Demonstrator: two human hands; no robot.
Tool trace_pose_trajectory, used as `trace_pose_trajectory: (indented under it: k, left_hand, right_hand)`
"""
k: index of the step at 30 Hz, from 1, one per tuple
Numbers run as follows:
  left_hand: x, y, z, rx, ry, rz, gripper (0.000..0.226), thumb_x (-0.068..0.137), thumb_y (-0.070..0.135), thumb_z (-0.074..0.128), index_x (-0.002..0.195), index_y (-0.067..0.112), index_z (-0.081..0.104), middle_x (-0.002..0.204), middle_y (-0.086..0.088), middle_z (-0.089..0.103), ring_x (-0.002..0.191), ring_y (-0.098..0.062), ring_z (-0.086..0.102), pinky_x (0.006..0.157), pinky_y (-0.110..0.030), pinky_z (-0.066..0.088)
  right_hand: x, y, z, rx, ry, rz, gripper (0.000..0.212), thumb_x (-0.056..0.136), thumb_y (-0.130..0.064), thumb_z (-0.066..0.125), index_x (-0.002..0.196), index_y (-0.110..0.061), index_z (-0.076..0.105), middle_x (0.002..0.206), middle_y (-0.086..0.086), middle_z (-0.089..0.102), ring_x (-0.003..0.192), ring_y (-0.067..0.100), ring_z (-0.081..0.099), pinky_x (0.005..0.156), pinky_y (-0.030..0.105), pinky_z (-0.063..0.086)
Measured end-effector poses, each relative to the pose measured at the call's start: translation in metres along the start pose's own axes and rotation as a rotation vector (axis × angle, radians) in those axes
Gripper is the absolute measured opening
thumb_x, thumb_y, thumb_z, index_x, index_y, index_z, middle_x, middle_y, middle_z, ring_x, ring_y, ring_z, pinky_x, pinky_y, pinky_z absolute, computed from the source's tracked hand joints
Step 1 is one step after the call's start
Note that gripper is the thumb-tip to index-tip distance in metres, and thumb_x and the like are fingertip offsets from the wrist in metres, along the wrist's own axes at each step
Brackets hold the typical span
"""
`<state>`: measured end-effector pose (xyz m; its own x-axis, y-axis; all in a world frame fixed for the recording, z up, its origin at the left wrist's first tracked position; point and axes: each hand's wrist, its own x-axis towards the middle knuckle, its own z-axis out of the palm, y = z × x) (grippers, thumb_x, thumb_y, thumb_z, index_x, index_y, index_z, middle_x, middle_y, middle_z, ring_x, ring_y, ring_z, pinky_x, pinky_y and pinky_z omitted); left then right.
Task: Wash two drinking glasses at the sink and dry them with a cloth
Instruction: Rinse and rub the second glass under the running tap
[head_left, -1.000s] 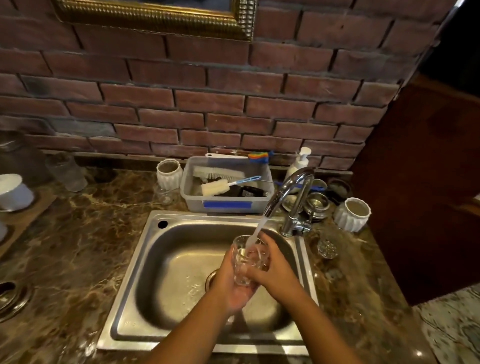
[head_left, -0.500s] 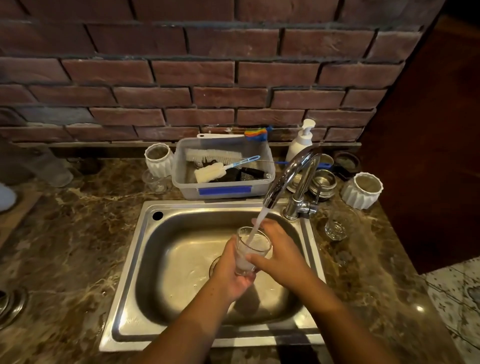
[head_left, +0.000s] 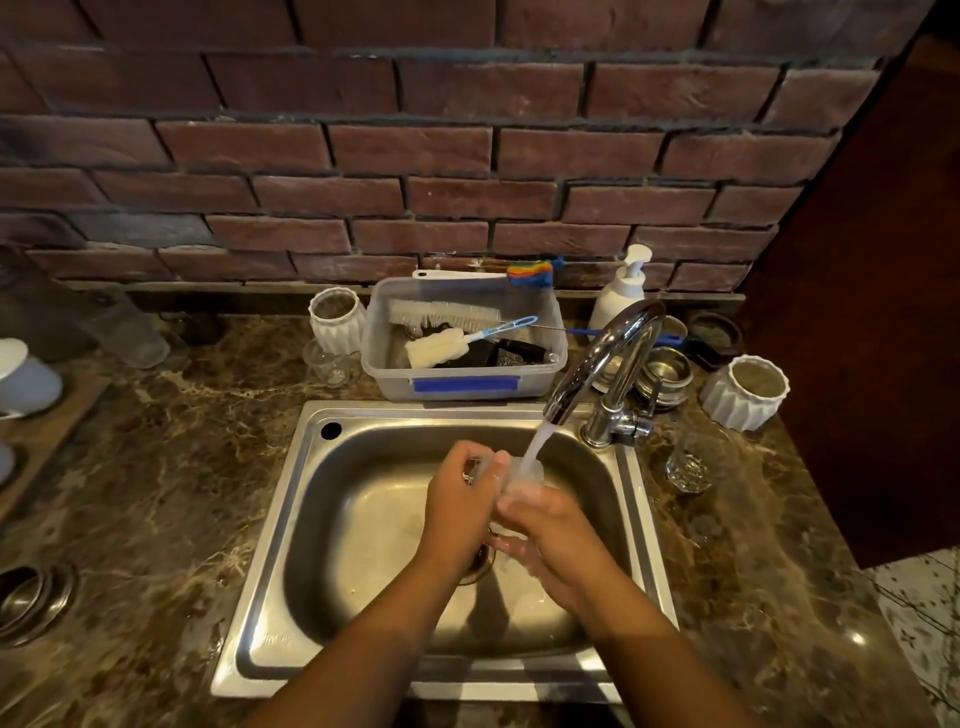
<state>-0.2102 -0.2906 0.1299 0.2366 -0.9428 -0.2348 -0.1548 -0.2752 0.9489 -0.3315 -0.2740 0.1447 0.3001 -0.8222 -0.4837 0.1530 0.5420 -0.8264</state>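
Glass (head_left: 524, 475): it is held over the sink (head_left: 270, 561), toward 1 o'clock of the basin. It sits directly under the stream (head_left: 537, 441) from the tap (head_left: 602, 358), mouth up as far as I can tell. Much of its wall is hidden by the hands.

Step in hand, in my judgement: rinsing the first glass.
- I would keep the mouth under the stream and turn the glass so water reaches the whole wall, inside and out.
- I would rub the rim with a thumb.
- I would keep the grip low and firm, since wet glass slips.
- I would keep it well off the steel and the spout, to avoid a knock.

Left hand (head_left: 457, 504): at 9 o'clock of the glass, fingers curled, thumb laid against the upper wall. I read this as a grip.

Right hand (head_left: 556, 535): at 5 o'clock, fingers wrapped round the lower part and wet. How far round they reach I cannot tell.

Second glass (head_left: 688, 467): it stands upright on the counter (head_left: 156, 467) at 3 o'clock of the tap, apart from both hands.

Tub (head_left: 462, 387): it holds brushes and sits at 12 o'clock of the sink.
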Motion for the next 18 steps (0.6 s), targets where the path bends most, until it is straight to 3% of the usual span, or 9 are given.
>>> trace_pose_trajectory:
  k: [2, 5, 8, 10, 12, 14, 16, 18]
  left_hand:
    - [-0.001, -0.002, -0.001, -0.034, -0.019, 0.049, 0.01, 0.1, 0.03, 0.06, 0.103, 0.021, 0.063, 0.101, -0.001, 0.068, 0.094, -0.018, 0.065, 0.074, -0.024, 0.05]
    - [-0.002, 0.002, -0.004, -0.304, -0.116, -0.254, 0.019, 0.103, 0.037, 0.051, 0.112, 0.024, 0.064, 0.113, -0.011, 0.07, 0.102, -0.026, 0.067, 0.08, -0.037, 0.054]
    - [0.002, 0.007, -0.015, -0.614, -0.306, -0.629, 0.038, 0.099, 0.044, 0.057, 0.117, 0.013, 0.071, 0.107, -0.015, 0.076, 0.088, -0.026, 0.075, 0.068, -0.036, 0.059]
    - [0.006, 0.007, -0.018, -0.672, -0.327, -0.738, 0.04, 0.095, 0.044, 0.064, 0.11, 0.009, 0.076, 0.102, -0.016, 0.078, 0.08, -0.026, 0.077, 0.065, -0.037, 0.061]
    - [0.009, 0.006, -0.013, -0.639, -0.283, -0.759, 0.037, 0.094, 0.042, 0.065, 0.106, 0.009, 0.076, 0.097, -0.015, 0.079, 0.074, -0.025, 0.078, 0.062, -0.035, 0.061]
    - [0.011, 0.003, -0.006, -0.589, -0.219, -0.691, 0.033, 0.096, 0.04, 0.061, 0.107, 0.011, 0.073, 0.094, -0.012, 0.079, 0.073, -0.021, 0.076, 0.063, -0.032, 0.058]
    - [0.012, 0.0, 0.001, -0.477, -0.133, -0.508, 0.03, 0.1, 0.038, 0.056, 0.105, 0.013, 0.071, 0.093, -0.011, 0.077, 0.076, -0.02, 0.072, 0.066, -0.032, 0.054]
    - [0.009, -0.001, 0.007, -0.279, -0.057, -0.253, 0.024, 0.102, 0.033, 0.053, 0.099, 0.015, 0.069, 0.093, -0.01, 0.074, 0.082, -0.021, 0.07, 0.067, -0.029, 0.052]
  right_hand:
    - [-0.002, -0.008, 0.002, -0.003, 0.002, -0.003, 0.024, 0.097, -0.003, 0.058, 0.118, -0.003, 0.069, 0.118, 0.018, 0.072, 0.114, 0.03, 0.067, 0.101, 0.046, 0.054]
    - [-0.005, -0.025, -0.003, -0.61, -0.028, -0.221, 0.024, 0.097, -0.007, 0.059, 0.116, -0.013, 0.073, 0.114, 0.005, 0.075, 0.108, 0.018, 0.069, 0.097, 0.035, 0.055]
    - [-0.004, -0.037, -0.011, -1.249, -0.157, -0.4, 0.025, 0.098, -0.016, 0.059, 0.12, -0.019, 0.071, 0.118, 0.0, 0.074, 0.11, 0.013, 0.067, 0.098, 0.032, 0.051]
    - [-0.003, -0.039, -0.015, -1.517, -0.215, -0.509, 0.026, 0.098, -0.02, 0.058, 0.121, -0.024, 0.069, 0.119, -0.001, 0.072, 0.11, 0.014, 0.065, 0.099, 0.033, 0.049]
    - [-0.004, -0.035, -0.013, -1.495, -0.223, -0.568, 0.025, 0.097, -0.02, 0.06, 0.119, -0.026, 0.07, 0.118, -0.002, 0.073, 0.109, 0.014, 0.065, 0.101, 0.033, 0.048]
    - [-0.004, -0.027, -0.009, -1.291, -0.152, -0.507, 0.023, 0.095, -0.017, 0.062, 0.115, -0.021, 0.072, 0.113, 0.002, 0.075, 0.105, 0.016, 0.067, 0.097, 0.037, 0.052]
    - [-0.003, -0.016, -0.002, -0.97, -0.03, -0.369, 0.018, 0.095, -0.015, 0.062, 0.107, -0.014, 0.074, 0.105, 0.008, 0.075, 0.1, 0.022, 0.069, 0.093, 0.045, 0.053]
    - [-0.001, -0.01, 0.004, -0.495, 0.097, -0.202, 0.018, 0.097, -0.014, 0.058, 0.102, -0.01, 0.075, 0.103, 0.014, 0.076, 0.101, 0.028, 0.071, 0.096, 0.05, 0.054]
